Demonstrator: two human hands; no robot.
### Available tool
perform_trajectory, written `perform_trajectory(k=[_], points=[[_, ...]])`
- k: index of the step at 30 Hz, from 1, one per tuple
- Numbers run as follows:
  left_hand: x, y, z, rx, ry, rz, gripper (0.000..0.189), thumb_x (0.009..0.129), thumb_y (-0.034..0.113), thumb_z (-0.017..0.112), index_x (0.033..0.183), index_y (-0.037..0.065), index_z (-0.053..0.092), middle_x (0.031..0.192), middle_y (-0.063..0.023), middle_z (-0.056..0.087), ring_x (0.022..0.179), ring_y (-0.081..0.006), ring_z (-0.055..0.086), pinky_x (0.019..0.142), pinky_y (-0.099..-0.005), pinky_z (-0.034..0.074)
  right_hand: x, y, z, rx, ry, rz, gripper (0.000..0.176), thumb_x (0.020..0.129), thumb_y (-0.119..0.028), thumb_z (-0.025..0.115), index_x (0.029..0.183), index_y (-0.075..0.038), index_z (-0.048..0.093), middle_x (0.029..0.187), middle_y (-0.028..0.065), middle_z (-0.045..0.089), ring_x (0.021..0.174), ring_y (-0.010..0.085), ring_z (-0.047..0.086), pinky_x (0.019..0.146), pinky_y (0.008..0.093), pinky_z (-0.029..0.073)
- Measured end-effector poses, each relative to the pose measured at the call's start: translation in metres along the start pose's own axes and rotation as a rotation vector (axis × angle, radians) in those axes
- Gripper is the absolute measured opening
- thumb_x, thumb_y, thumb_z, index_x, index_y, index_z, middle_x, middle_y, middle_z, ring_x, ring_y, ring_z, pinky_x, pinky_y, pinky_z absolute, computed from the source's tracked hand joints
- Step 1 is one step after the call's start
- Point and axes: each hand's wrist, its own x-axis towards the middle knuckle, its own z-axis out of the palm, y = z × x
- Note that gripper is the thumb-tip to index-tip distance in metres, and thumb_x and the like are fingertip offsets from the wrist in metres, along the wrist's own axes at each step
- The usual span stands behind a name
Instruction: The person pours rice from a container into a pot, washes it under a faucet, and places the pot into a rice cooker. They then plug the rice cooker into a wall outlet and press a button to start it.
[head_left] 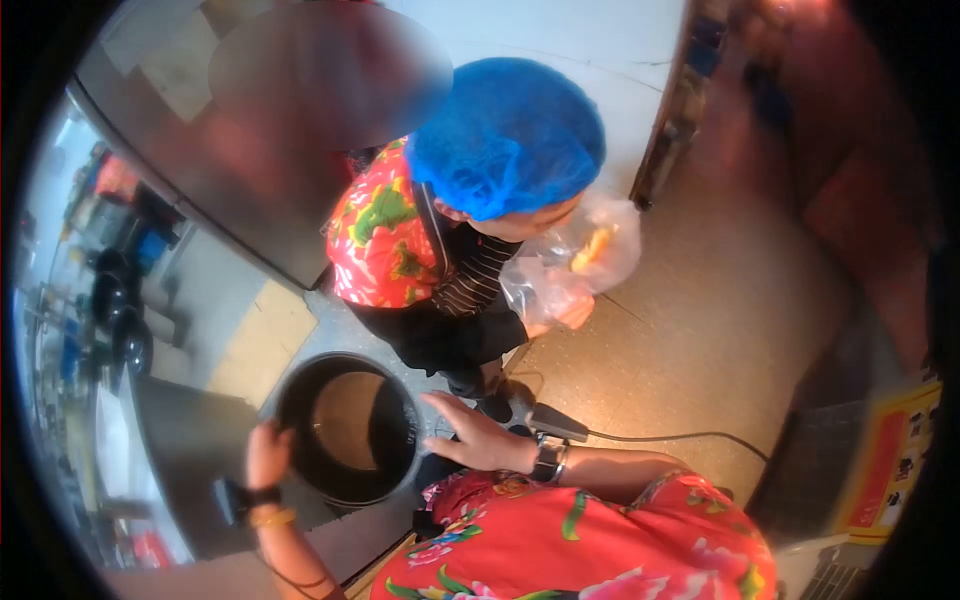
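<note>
Between my two hands stands a deep round dark bucket [395, 465], with a lighter brownish round area showing inside it. My left hand [268, 455] is at the bucket's left rim, its fingers partly bent; whether they touch the rim or grip anything I cannot make out. My right hand [482, 437] is at the other side, just right of the rim, with fingers spread and nothing in them. A dark band with a device is on my left wrist, and a watch [551, 458] is on my right.
Just beyond the bucket, a co-worker in a blue hair cover [510, 135] holds a clear plastic bag [610, 250] with something yellowish inside. A dark cable [690, 436] runs at right. A grey cabinet [190, 450] stands left, and a yellow-red sign [890, 465] is at right.
</note>
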Motion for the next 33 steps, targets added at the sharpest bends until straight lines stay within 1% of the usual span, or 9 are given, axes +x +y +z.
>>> perform_trajectory(k=[3,10,15,17,18,21,22,25,33], points=[[0.048,-0.01,0.03,-0.016,0.164,0.029,0.029,0.078,0.016,0.057,0.099,-0.004,0.053,0.096,-0.0233,0.055,0.091,-0.0391,0.051,0.079,-0.0428,0.041,0.056,-0.002,-0.025,-0.368,0.024,-0.19,0.062,0.077,-0.023,0.058,0.129,-0.003,0.03,0.13,0.0227,0.03,0.122,0.0352,0.031,0.099,0.038,0.03],[0.042,-0.071,0.024,-0.126,-0.028,-0.238,0.031,0.082,0.017,0.055,0.106,-0.003,0.05,0.101,-0.0207,0.053,0.093,-0.033,0.051,0.082,-0.0386,0.039,0.141,-0.041,0.014,-0.684,0.203,-0.358,0.05,0.072,-0.016,0.058,0.117,0.0,0.043,0.128,0.0272,0.031,0.122,0.0424,0.026,0.095,0.0601,0.023],[0.063,-0.129,0.054,-0.004,-0.08,-0.302,0.034,0.081,0.018,0.056,0.107,-0.002,0.049,0.103,-0.0212,0.052,0.094,-0.0336,0.05,0.082,-0.0396,0.039,0.223,-0.044,0.034,-0.727,0.261,-0.425,0.036,0.074,-0.013,0.05,0.105,0.005,0.049,0.126,0.0285,0.034,0.124,0.0435,0.025,0.094,0.0641,0.019],[0.059,-0.119,0.041,-0.091,-0.208,-0.417,0.033,0.079,0.017,0.056,0.105,-0.003,0.052,0.099,-0.0221,0.055,0.091,-0.0347,0.053,0.078,-0.0411,0.042,0.24,-0.052,0.029,-0.844,0.26,-0.237,0.038,0.072,-0.016,0.055,0.107,0.0,0.051,0.127,0.0239,0.035,0.124,0.0398,0.026,0.095,0.0624,0.018],[0.042,-0.131,0.058,0.1,0.165,-0.268,0.028,0.077,0.015,0.055,0.101,-0.002,0.055,0.092,-0.0225,0.057,0.087,-0.036,0.055,0.074,-0.0426,0.044,0.256,-0.057,0.031,-0.871,0.233,-0.19,0.04,0.071,-0.018,0.057,0.107,-0.003,0.052,0.128,0.0217,0.035,0.124,0.038,0.026,0.095,0.0616,0.017],[0.048,-0.118,0.033,0.177,0.178,-0.466,0.019,0.073,0.011,0.055,0.089,0.003,0.061,0.073,-0.0203,0.06,0.068,-0.0376,0.059,0.06,-0.0435,0.047,0.304,-0.08,0.037,-1.041,0.083,-0.066,0.046,0.07,-0.02,0.061,0.113,-0.007,0.051,0.128,0.0181,0.036,0.122,0.0349,0.03,0.096,0.0578,0.018],[0.058,-0.128,0.029,0.05,0.032,-0.686,0.018,0.072,0.009,0.055,0.086,0.002,0.061,0.073,-0.0209,0.06,0.069,-0.0366,0.059,0.061,-0.0435,0.048,0.316,-0.079,0.037,-1.184,0.011,-0.004,0.051,0.07,-0.02,0.062,0.118,-0.007,0.047,0.128,0.0187,0.036,0.121,0.0369,0.029,0.097,0.0571,0.018],[0.067,-0.169,0.059,0.08,0.114,-0.607,0.012,0.07,0.009,0.054,0.08,0.004,0.059,0.068,-0.0152,0.06,0.064,-0.0327,0.057,0.067,-0.0422,0.043,0.348,-0.072,0.042,-1.404,-0.036,0.115,0.057,0.067,-0.024,0.064,0.117,-0.005,0.045,0.13,0.02,0.033,0.123,0.0383,0.026,0.097,0.0588,0.016],[0.177,-0.172,-0.035,-0.071,-0.083,-0.586,0.012,0.068,0.009,0.054,0.078,0.004,0.051,0.062,-0.0135,0.058,0.062,-0.0292,0.058,0.072,-0.0411,0.041,0.35,-0.049,0.031,-1.551,-0.314,0.34,0.049,0.069,-0.028,0.057,0.113,-0.006,0.048,0.136,0.0204,0.026,0.127,0.0365,0.022,0.098,0.0587,0.016]])
